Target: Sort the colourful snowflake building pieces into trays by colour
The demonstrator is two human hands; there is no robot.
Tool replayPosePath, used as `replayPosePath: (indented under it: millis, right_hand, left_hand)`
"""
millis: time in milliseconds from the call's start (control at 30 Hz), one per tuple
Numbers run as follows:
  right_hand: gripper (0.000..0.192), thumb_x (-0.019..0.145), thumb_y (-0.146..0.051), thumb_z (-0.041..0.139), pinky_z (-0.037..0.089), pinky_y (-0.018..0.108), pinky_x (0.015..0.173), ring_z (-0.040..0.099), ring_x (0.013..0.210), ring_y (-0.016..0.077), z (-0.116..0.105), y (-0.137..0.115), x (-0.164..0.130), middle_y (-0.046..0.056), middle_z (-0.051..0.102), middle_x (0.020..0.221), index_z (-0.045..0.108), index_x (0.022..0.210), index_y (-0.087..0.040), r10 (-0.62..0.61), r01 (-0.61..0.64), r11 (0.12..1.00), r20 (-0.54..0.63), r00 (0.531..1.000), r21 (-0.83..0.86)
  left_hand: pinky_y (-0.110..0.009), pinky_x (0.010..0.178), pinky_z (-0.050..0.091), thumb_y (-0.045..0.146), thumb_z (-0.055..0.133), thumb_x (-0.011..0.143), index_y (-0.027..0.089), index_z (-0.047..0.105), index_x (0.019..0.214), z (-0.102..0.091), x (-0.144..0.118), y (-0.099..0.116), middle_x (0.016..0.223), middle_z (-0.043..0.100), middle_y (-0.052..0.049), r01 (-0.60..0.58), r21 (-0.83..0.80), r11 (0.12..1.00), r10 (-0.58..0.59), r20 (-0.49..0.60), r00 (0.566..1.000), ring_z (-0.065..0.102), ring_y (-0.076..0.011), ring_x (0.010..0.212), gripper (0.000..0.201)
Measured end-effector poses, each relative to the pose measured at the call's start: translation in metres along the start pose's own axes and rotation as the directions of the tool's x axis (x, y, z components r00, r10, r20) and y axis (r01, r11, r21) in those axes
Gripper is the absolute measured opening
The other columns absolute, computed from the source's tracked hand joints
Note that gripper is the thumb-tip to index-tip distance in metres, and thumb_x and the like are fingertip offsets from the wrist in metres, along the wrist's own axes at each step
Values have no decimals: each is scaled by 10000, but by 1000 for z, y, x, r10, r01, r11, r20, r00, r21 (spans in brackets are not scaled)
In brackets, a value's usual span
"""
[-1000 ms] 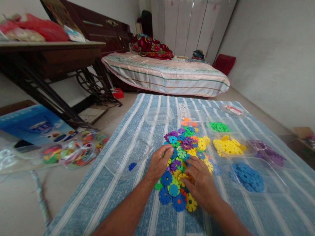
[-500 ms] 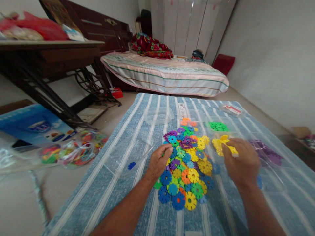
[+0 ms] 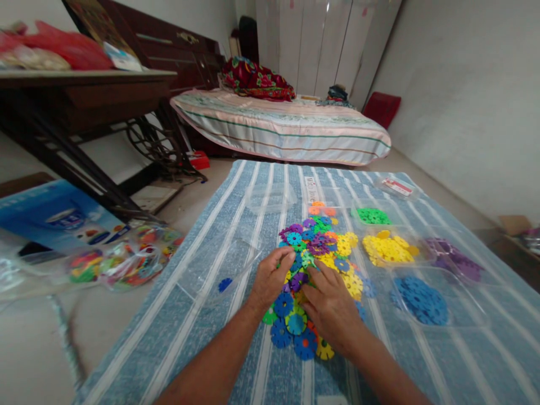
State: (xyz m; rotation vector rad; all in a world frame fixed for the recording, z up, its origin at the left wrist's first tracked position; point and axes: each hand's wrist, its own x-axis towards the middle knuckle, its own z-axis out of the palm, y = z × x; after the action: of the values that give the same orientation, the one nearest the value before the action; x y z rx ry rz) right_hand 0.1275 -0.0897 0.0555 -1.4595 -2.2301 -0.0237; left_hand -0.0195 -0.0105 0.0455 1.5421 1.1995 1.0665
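I am pressing both hands, left hand [image 3: 270,281] and right hand [image 3: 331,309], loosely curled and gripping nothing, onto the mixed disc pile [image 3: 314,264]; sideways pressure risks scattering discs.

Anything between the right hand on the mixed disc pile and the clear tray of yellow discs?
Nothing visible. The right hand lies on the mixed pile of coloured plastic snowflake discs; only striped blue cloth separates it from the clear tray of yellow discs.

Matt plastic discs [image 3: 320,247] lie on woven striped cloth [image 3: 202,315].
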Motion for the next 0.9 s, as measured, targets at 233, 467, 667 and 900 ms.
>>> replayPosePath:
  millis: [233, 467, 667, 900]
  right_hand:
    - [126, 726, -102, 649, 392, 485, 1022, 421, 1247, 288, 1, 1, -5, 99, 599, 1129, 622, 816, -186, 61, -59, 991, -16, 998, 122]
    - [95, 781, -161, 601, 441, 416, 981, 536, 1124, 214, -7, 12, -11, 42, 650, 1027, 603, 719, -232, 129, -96, 951, -96, 987, 294]
    - [150, 835, -297, 555, 471, 435, 892, 605, 943, 225, -58, 85, -7, 75, 662, 904, 599, 721, -211, 233, -257, 966, -461, 857, 11]
    - [122, 846, -278, 540, 480, 436, 887, 594, 963, 228, -52, 81, -20, 81, 658, 931, 641, 854, -209, 164, -217, 974, -438, 884, -72]
  left_hand:
    - [-311, 924, 440, 440, 533, 819, 188, 676, 958, -1, 1, -1, 1007, 700, -34, -2, -3, 1000, 2, 0, 1000, 619, -196, 962, 321]
    - [-324, 919, 445, 447, 537, 819, 176, 675, 982, -1, 2, -4, 1003, 701, -44, -5, 7, 1000, 5, 1, 1000, 618, -206, 971, 345]
    - [-333, 932, 440, 451, 545, 808, 186, 689, 955, -1, 1, 0, 996, 705, -41, 4, 12, 1000, -3, -17, 1000, 617, -210, 966, 335]
    - [-330, 927, 442, 451, 548, 801, 178, 688, 966, 0, 1, 0, 1001, 706, -41, 8, 4, 1000, -8, -17, 1000, 619, -215, 966, 349]
